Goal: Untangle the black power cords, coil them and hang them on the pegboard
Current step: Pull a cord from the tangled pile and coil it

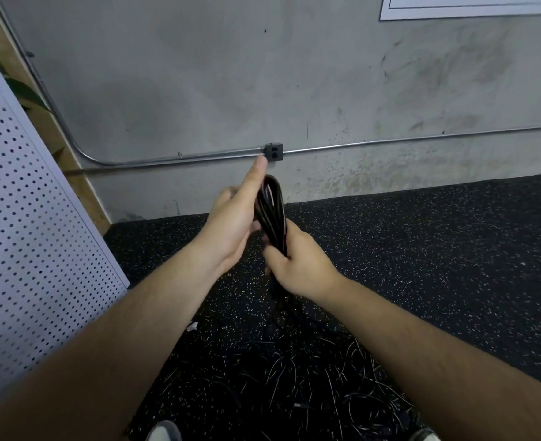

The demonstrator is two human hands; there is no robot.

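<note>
A black power cord coil (270, 211) stands upright between my hands, its loops gathered into a narrow oval. My right hand (297, 262) is clenched around the coil's lower end. My left hand (234, 218) lies flat against the coil's left side with fingers stretched upward, thumb side toward me. Loose cord trails down from my right fist to a tangled heap of black cords (310, 383) on the floor. The white pegboard (24, 218) leans at the left.
A grey concrete wall faces me, with a metal conduit (390, 142) and a small outlet box (274, 152) just above my fingertips. The floor is black speckled rubber (437, 249). My shoes (164, 432) show at the bottom edge. A white board hangs top right.
</note>
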